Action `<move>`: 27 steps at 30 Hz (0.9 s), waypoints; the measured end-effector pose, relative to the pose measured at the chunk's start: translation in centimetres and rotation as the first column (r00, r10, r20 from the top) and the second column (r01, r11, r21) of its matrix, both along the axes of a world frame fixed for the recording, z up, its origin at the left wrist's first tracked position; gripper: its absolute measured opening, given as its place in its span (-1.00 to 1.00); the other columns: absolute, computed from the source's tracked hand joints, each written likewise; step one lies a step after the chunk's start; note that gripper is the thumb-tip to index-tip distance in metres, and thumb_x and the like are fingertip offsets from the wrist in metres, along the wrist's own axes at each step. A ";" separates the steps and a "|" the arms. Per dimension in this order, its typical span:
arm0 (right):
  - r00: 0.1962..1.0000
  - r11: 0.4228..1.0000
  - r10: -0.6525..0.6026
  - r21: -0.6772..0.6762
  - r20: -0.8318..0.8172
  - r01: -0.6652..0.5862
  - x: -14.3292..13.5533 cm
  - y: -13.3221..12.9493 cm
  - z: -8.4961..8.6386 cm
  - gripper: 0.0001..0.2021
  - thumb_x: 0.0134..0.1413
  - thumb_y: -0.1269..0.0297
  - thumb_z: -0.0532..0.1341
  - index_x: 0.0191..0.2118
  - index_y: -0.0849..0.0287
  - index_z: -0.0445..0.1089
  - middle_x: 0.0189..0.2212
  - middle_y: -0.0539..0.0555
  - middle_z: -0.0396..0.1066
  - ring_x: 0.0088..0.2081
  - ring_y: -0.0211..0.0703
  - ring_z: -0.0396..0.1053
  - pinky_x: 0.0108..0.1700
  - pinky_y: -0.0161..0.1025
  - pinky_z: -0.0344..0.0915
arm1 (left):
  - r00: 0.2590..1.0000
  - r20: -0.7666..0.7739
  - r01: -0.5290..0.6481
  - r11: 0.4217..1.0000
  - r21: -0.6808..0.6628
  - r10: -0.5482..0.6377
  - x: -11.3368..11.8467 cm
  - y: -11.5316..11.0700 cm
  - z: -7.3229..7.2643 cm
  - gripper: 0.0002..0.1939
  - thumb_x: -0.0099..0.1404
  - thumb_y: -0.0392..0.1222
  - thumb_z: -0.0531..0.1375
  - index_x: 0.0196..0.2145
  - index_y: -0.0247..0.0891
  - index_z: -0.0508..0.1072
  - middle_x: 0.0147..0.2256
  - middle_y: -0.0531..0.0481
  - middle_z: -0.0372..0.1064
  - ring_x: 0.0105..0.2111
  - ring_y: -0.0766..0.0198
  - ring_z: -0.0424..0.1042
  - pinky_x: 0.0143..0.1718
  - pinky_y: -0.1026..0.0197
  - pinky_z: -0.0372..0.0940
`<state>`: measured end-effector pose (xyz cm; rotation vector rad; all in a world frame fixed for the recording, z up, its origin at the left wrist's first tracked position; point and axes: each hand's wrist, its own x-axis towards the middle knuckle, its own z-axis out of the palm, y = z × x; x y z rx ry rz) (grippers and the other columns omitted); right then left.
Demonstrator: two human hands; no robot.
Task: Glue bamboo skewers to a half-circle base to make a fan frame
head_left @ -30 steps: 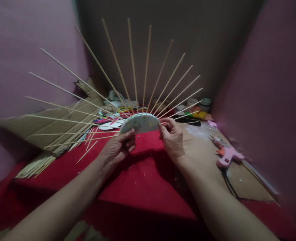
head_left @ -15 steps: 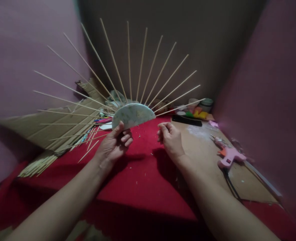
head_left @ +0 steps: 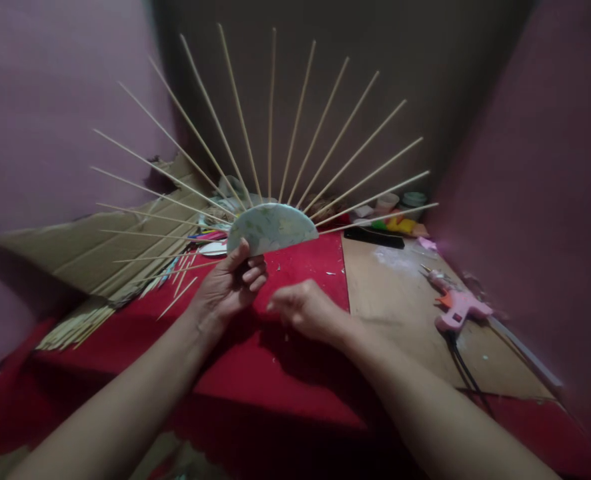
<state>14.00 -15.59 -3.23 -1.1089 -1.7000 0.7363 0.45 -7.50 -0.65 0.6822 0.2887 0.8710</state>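
Note:
A pale, mottled half-disc (head_left: 273,230) is held up above the red cloth, with several thin wooden sticks (head_left: 270,113) fanning out from its curved edge. My left hand (head_left: 235,277) grips the disc at its lower left, thumb in front and fingers curled below the flat edge. My right hand (head_left: 308,308) is apart from it, lower and to the right over the cloth. Its fingers are pressed together and slightly blurred; whether something small is between them I cannot make out.
A pink glue gun (head_left: 458,312) lies on a brown board (head_left: 400,300) at the right, near a black strip (head_left: 374,238). Loose sticks (head_left: 75,328) and folded cardboard (head_left: 100,253) are at the left. Small tubs (head_left: 413,200) stand at the back.
My right hand has moved left and down, closer to my left hand. The half-disc and its sticks have shifted slightly right and turned a little clockwise.

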 end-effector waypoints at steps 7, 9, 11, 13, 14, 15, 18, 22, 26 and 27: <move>0.778 0.935 0.336 -0.085 0.531 -0.345 -5.6 -4.3 1.5 -0.86 0.08 0.40 0.20 -0.23 0.10 0.45 -0.33 -0.02 0.55 -0.37 -0.25 0.42 -0.44 -0.36 0.14 | 1.000 -0.011 -0.014 1.000 0.021 0.014 -0.3 0.2 0.3 -0.77 0.38 -0.27 0.05 -0.45 -0.32 0.31 -0.60 0.12 0.11 -0.71 0.50 0.12 -0.71 0.43 0.09; 0.778 0.972 0.231 -0.098 0.584 -0.216 -6.2 -5.5 1.7 -0.82 0.07 0.14 0.26 -0.28 0.13 0.43 -0.47 -0.02 0.51 -0.49 -0.24 0.38 -0.53 -0.34 0.06 | 1.000 0.000 -0.009 1.000 0.013 0.009 -0.4 0.2 0.3 -0.73 0.40 -0.27 -0.01 -0.46 -0.32 0.31 -0.61 0.12 0.11 -0.72 0.50 0.11 -0.71 0.43 0.08; 0.784 0.996 0.077 -0.074 0.616 -0.040 -5.6 -6.4 1.7 -0.68 0.04 -0.03 0.24 -0.33 0.17 0.41 -0.55 0.00 0.47 -0.55 -0.23 0.34 -0.55 -0.33 0.02 | 1.000 0.013 0.000 1.000 0.001 0.000 -0.5 0.2 0.3 -0.72 0.42 -0.26 -0.03 -0.45 -0.32 0.31 -0.61 0.13 0.10 -0.72 0.50 0.10 -0.71 0.43 0.07; 0.783 0.990 -0.102 -0.017 0.613 0.142 -3.9 -6.9 1.6 -0.65 0.14 -0.02 0.16 -0.41 0.19 0.39 -0.55 0.04 0.46 -0.53 -0.23 0.35 -0.50 -0.32 0.09 | 1.000 0.024 0.010 1.000 -0.006 -0.010 -0.5 0.1 0.4 -0.73 0.42 -0.26 -0.03 -0.44 -0.32 0.31 -0.62 0.14 0.10 -0.72 0.50 0.10 -0.71 0.43 0.06; 0.778 0.978 -0.165 -0.004 0.607 0.211 -2.7 -6.8 1.5 -0.63 0.22 0.03 0.08 -0.45 0.19 0.38 -0.53 0.06 0.46 -0.49 -0.22 0.37 -0.45 -0.31 0.16 | 0.999 0.031 0.017 1.000 -0.006 -0.016 -0.5 0.1 0.4 -0.74 0.41 -0.26 -0.02 -0.44 -0.31 0.31 -0.62 0.14 0.10 -0.72 0.50 0.10 -0.71 0.43 0.06; 0.758 0.955 -0.243 0.011 0.605 0.298 -1.3 -6.5 1.3 -0.62 0.27 0.08 0.03 -0.44 0.19 0.39 -0.47 0.09 0.48 -0.41 -0.19 0.41 -0.37 -0.29 0.22 | 0.999 0.042 0.024 1.000 -0.002 -0.024 -0.6 0.0 0.5 -0.74 0.41 -0.26 -0.01 -0.44 -0.31 0.31 -0.62 0.14 0.10 -0.72 0.49 0.10 -0.71 0.43 0.06; 0.672 0.891 -0.314 -0.036 0.670 0.453 2.9 -4.2 0.8 -0.67 0.27 0.13 0.03 -0.04 0.23 0.38 -0.06 0.25 0.45 -0.03 -0.03 0.40 -0.06 -0.16 0.29 | 0.997 0.067 0.042 0.999 0.016 -0.043 -0.5 -0.4 1.1 -0.71 0.41 -0.26 -0.02 -0.46 -0.32 0.31 -0.63 0.14 0.10 -0.73 0.49 0.10 -0.71 0.42 0.06; 0.573 0.836 -0.287 -0.092 0.768 0.542 3.2 -1.7 -0.4 -0.28 0.19 0.10 0.13 0.26 0.62 0.00 0.29 0.54 -0.11 0.34 0.26 -0.20 0.31 0.06 -0.17 | 0.997 0.068 0.043 0.998 0.047 -0.046 -0.7 -1.2 2.4 -0.68 0.41 -0.24 -0.02 -0.50 -0.33 0.30 -0.62 0.12 0.13 -0.73 0.50 0.08 -0.72 0.41 0.05; 0.727 0.929 -0.106 -0.193 0.679 0.316 -4.4 -5.2 -1.3 -0.07 0.02 -0.13 0.19 0.32 0.47 -0.08 0.34 0.40 -0.29 0.35 0.25 -0.40 0.33 0.07 -0.22 | 0.998 0.063 0.018 0.997 0.080 -0.023 -1.8 -2.0 4.2 -0.68 0.41 -0.25 -0.02 -0.51 -0.31 0.27 -0.62 0.13 0.11 -0.74 0.50 0.05 -0.73 0.41 0.02; 0.805 0.979 0.041 -0.186 0.592 0.087 -6.3 -6.5 -1.2 -0.11 0.04 -0.15 0.17 0.34 0.30 -0.09 0.35 0.27 -0.20 0.35 0.10 -0.30 0.32 -0.05 -0.11 | 0.998 0.057 0.010 0.996 0.085 -0.015 -2.1 -2.2 4.7 -0.67 0.42 -0.25 -0.05 -0.51 -0.31 0.26 -0.62 0.12 0.11 -0.74 0.50 0.05 -0.73 0.41 0.01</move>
